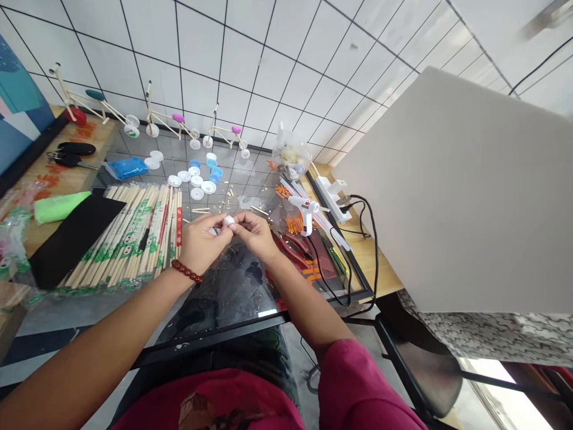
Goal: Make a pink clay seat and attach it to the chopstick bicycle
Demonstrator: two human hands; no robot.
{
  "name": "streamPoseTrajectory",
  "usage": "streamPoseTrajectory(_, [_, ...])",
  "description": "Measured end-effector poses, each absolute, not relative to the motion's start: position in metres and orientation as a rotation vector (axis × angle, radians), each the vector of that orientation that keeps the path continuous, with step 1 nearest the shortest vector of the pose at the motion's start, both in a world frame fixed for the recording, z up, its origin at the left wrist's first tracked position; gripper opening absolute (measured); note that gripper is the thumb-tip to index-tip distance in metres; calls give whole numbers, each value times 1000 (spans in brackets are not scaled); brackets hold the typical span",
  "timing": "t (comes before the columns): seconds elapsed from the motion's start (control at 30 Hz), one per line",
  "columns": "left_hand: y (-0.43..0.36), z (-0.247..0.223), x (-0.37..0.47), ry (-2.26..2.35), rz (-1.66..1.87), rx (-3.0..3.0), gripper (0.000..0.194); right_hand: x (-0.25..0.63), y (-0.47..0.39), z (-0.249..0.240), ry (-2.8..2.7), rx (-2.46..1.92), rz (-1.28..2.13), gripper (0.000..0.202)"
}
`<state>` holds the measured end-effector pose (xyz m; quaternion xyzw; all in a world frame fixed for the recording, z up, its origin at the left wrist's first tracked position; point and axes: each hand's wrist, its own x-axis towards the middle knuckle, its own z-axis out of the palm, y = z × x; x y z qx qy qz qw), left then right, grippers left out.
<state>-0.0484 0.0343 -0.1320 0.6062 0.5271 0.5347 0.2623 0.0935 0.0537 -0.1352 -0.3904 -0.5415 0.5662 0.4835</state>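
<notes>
Above the glass tabletop, both my hands meet at a small white lump that looks like soft clay. My left hand, with a brown bead bracelet at the wrist, pinches it from one side. From the other side, the thumb and fingers of my right hand press on it. A further bit of white shows under the left fingers, too covered to name. Nearest beyond the hands are white and blue bottle caps and some wood scraps.
Wrapped chopsticks lie at left beside a black sheet and a blue packet. Several small stick tricycles stand by the wall. A glue gun, its cord, red-handled pliers and a power strip are at right.
</notes>
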Motion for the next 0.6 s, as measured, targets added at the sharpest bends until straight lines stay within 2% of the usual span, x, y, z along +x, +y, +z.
streamPoseTrajectory(0.3, [34,-135,-50,1436,1426,1735,14,93,53,-141,-1340,-940,1376,39])
streamPoseTrajectory(0.6, [39,-139,-55,1457,1501,1770,20,86,50,-145,-1319,-911,1372,41])
